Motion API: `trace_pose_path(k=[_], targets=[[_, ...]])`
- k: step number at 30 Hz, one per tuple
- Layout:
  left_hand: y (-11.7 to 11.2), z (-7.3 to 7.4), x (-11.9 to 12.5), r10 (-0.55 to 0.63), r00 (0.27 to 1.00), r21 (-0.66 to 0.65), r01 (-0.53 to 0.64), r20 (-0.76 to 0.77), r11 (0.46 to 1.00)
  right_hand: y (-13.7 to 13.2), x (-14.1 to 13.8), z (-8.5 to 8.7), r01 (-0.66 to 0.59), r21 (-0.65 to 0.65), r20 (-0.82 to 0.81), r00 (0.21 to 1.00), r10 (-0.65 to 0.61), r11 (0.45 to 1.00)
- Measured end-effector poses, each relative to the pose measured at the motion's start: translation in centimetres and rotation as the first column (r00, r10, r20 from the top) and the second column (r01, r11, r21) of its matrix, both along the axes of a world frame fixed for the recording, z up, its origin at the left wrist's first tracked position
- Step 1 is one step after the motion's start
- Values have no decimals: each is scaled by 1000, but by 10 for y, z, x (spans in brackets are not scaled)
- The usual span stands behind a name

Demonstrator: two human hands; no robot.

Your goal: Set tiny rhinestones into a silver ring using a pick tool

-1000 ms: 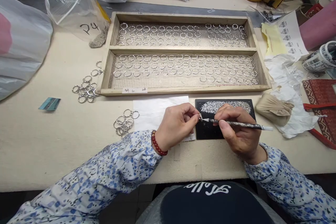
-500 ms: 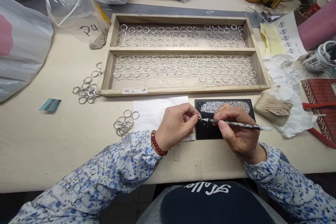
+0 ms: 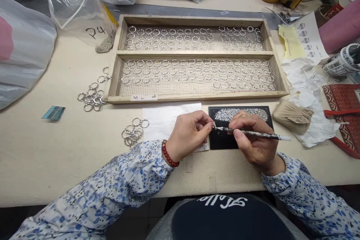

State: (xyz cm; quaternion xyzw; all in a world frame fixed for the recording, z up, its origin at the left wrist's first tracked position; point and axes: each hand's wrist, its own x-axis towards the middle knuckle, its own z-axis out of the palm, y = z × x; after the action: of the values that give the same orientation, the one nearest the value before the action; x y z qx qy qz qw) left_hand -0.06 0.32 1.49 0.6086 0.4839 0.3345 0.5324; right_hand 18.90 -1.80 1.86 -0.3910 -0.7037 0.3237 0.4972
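Observation:
Between thumb and forefinger, my left hand (image 3: 191,133) pinches a small silver ring (image 3: 214,125), mostly hidden by the fingertips. My right hand (image 3: 253,138) grips a slim pen-like tool (image 3: 260,133) with a mottled barrel and a pale pointed tip. That tip meets or nearly meets the ring. Under both sits a black tray (image 3: 225,143) bearing a heap of tiny sparkling stones (image 3: 242,114). A white paper sheet (image 3: 161,120) lies beneath my left hand, and a pile of silver rings (image 3: 133,132) is at its left edge.
Behind my hands stands a wooden mesh frame (image 3: 197,53) with rows of rings. More loose rings (image 3: 92,97) lie left of it, near a teal card (image 3: 53,113). On the right are a tan cloth bundle (image 3: 292,116), crumpled tissue (image 3: 317,120) and a white cup (image 3: 341,62).

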Motion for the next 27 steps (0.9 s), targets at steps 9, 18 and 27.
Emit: trace_pose_path(k=[9, 18, 27], targets=[[0, -1, 0, 2, 1000, 7, -2, -23, 1000, 0, 0, 0, -5, 3, -6, 1000, 5, 1000], [0, -1, 0, 6, 1000, 7, -6, -4, 1000, 1, 0, 1, -13, 5, -10, 1000, 13, 1000], [0, -2, 0, 5, 1000, -7, -5, -8, 1000, 0, 0, 1, -15, -2, -17, 1000, 15, 1000]])
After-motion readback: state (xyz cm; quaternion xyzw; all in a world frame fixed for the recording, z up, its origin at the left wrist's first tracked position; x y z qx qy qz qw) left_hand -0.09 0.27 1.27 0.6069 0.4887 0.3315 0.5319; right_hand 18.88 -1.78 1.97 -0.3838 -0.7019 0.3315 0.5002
